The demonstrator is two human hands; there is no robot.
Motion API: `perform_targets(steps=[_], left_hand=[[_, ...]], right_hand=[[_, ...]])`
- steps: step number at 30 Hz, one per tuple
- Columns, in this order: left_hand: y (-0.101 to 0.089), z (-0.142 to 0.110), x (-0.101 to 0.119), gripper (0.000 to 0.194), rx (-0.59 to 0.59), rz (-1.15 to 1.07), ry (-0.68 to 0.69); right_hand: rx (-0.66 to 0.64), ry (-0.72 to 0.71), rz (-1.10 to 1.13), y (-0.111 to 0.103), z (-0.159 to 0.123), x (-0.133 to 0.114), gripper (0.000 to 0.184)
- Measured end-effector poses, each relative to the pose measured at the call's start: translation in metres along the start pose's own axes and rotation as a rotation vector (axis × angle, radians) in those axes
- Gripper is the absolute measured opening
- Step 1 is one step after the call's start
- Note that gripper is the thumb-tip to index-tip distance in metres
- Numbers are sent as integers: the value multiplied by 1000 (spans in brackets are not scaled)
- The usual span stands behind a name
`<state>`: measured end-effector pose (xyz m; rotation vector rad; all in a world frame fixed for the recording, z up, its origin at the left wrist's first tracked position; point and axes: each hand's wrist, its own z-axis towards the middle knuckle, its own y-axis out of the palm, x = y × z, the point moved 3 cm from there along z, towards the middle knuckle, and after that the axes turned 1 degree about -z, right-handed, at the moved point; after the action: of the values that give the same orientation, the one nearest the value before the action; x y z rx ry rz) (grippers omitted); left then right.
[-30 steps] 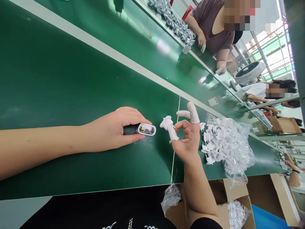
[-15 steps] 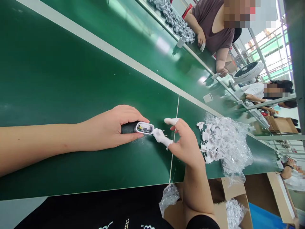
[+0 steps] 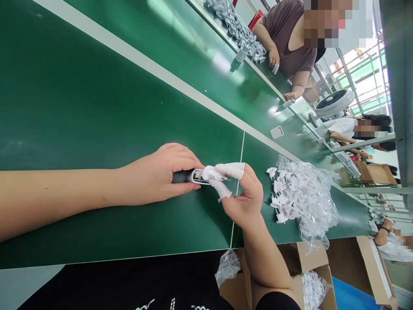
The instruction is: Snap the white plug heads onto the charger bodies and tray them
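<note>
My left hand [image 3: 158,174] lies on the green conveyor belt [image 3: 80,107], its fingers wrapped round a black housing with a white open end [image 3: 193,176] that shows circuitry inside. My right hand [image 3: 240,196], with white finger cots on thumb and forefinger, pinches a small white plug cap with metal pins [image 3: 213,173] and holds it against that open end. Just right of my right hand, a heap of the same white plug caps [image 3: 287,198] rests on crumpled clear plastic.
Open cardboard boxes [image 3: 309,275] holding bagged parts stand below the belt's near edge. Across the belt a person [image 3: 287,43] works beside a pile of grey parts [image 3: 238,30]. A white fan [image 3: 335,101] and more people are at the far right.
My right hand has turned over and carried the white plug cap leftward, from apart in the air onto the open end of the housing. My left hand has stayed put.
</note>
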<state>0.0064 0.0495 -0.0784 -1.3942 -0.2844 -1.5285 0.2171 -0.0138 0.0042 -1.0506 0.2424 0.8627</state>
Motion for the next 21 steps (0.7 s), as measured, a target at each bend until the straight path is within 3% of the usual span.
perform_targets(steps=[7,11,17,21], left_hand=[[-1,1,2,23,0,-18,57],[-3,3,5,20,-54,-23,47],[5,0,-5,27,23,-30,96],[8,-1,-7,23,30,-34,127]], right_hand=[[-264,-99,-189,1,15,-18,18],[-312,-187,-319,2,21,-26,19],[-260,-193,-306,0,23,-31,19],[-291,-165,-291,4,21,-26,18]])
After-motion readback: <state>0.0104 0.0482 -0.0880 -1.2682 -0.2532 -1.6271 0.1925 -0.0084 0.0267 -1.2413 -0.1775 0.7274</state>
